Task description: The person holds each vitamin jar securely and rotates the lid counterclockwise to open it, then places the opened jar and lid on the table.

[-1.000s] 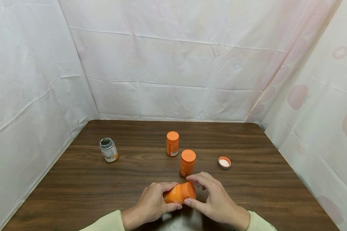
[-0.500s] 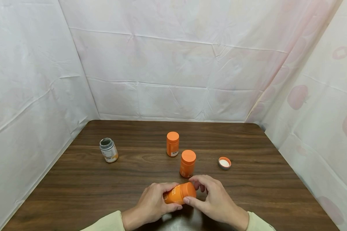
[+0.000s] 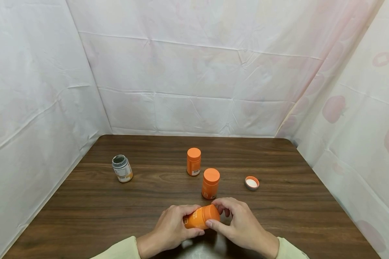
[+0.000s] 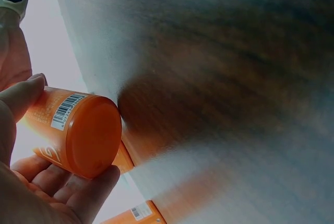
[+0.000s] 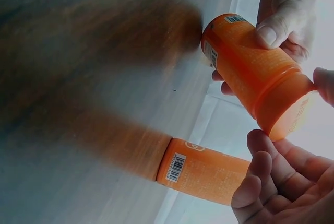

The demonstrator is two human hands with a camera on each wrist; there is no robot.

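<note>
Near the table's front edge, my left hand [image 3: 168, 226] grips the body of an orange bottle [image 3: 195, 218], which lies tilted with its lid toward the right. The thumb and fingertips of my right hand [image 3: 243, 225] pinch the orange lid [image 5: 284, 106] on either side. The lid sits on the bottle. In the left wrist view the bottle's round base [image 4: 95, 136] and a barcode show. Just beyond the hands stands a second orange bottle [image 3: 210, 185] with its lid on, and a third orange bottle [image 3: 193, 163] is upright farther back.
At the left of the brown wooden table [image 3: 155, 154] stands a lidless grey-rimmed jar [image 3: 123, 171]. A loose cap [image 3: 251, 183] lies on the right with its white inside facing up. White sheets [image 3: 194, 72] hang at the back and both sides.
My right hand's fingers have shifted slightly toward me and closed in around the lid. The left hand and the bottle stay almost where they were.
</note>
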